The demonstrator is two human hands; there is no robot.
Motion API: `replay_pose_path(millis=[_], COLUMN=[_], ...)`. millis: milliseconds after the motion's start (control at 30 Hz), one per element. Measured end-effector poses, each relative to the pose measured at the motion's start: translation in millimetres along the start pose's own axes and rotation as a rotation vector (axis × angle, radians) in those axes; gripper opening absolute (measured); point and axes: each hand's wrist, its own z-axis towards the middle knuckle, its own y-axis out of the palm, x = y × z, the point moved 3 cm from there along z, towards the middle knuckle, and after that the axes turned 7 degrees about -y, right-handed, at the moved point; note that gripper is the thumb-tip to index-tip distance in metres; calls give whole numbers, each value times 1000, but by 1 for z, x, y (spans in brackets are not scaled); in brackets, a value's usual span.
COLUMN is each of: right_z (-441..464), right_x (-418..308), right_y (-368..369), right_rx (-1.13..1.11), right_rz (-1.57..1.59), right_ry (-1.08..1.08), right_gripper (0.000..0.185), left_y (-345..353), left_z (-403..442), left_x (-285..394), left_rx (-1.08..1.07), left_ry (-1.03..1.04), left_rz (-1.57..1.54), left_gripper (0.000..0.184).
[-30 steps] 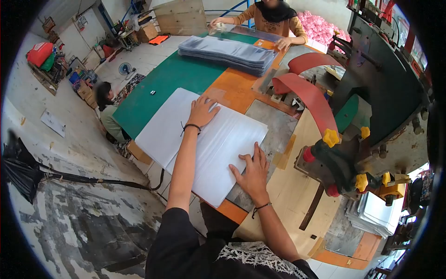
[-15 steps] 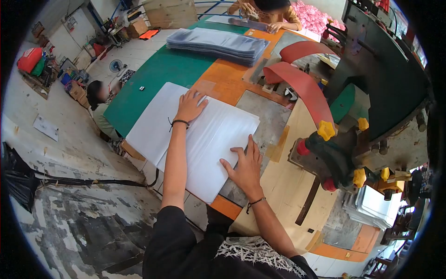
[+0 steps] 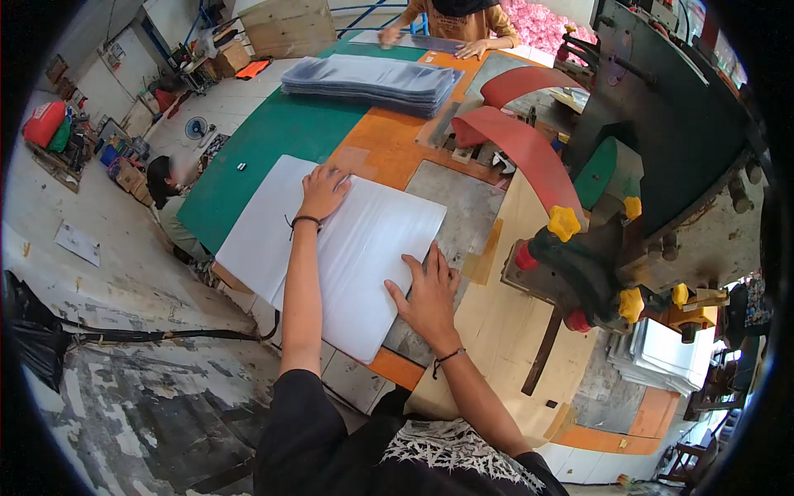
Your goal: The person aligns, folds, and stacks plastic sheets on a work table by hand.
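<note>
A stack of translucent white plastic sheets [image 3: 372, 227] lies in front of me across the table, with an edge step running through it. My left hand [image 3: 325, 192] rests on the sheets near their far edge, fingers spread and palm down. At the stack's right edge, my right hand [image 3: 428, 293] has its fingers apart, with the thumb over the sheets and the other fingertips along the border. Neither hand is wrapped round anything. Beneath the right side of the stack is a grey metal plate [image 3: 467, 202].
A machine with red belts [image 3: 529, 153] and yellow knobs [image 3: 564, 223] stands to the right. Clear plastic sheets [image 3: 372, 83] are piled on the green tabletop [image 3: 248, 190]. One co-worker [image 3: 463, 29] works at the far end; another person [image 3: 169, 198] is at left. More white sheets [image 3: 662, 355] lie lower right.
The view has turned slightly. The far co-worker's one hand has swept left across the sheet there, blurred. My hands stay in about the same places on the stack.
</note>
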Motion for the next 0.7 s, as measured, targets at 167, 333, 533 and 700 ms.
replay_pose_path(millis=[167,333,533,700], right_z=[0,-2,-3,-3], right_x=[0,4,7,1], right_y=[0,6,12,5], right_rx=[25,67,82,81], right_rz=[-15,-62,-81,-87], right_ry=[2,-23,-26,-33], right_gripper=[41,33,34,38], left_y=[-19,-9,-3,-5], left_z=[-3,-11,-13,-10], left_x=[33,73,73,78], left_rx=[-57,0,129,64], left_ry=[-56,242,297,197], left_rz=[81,-111,-268,-252], left_gripper=[36,33,27,30])
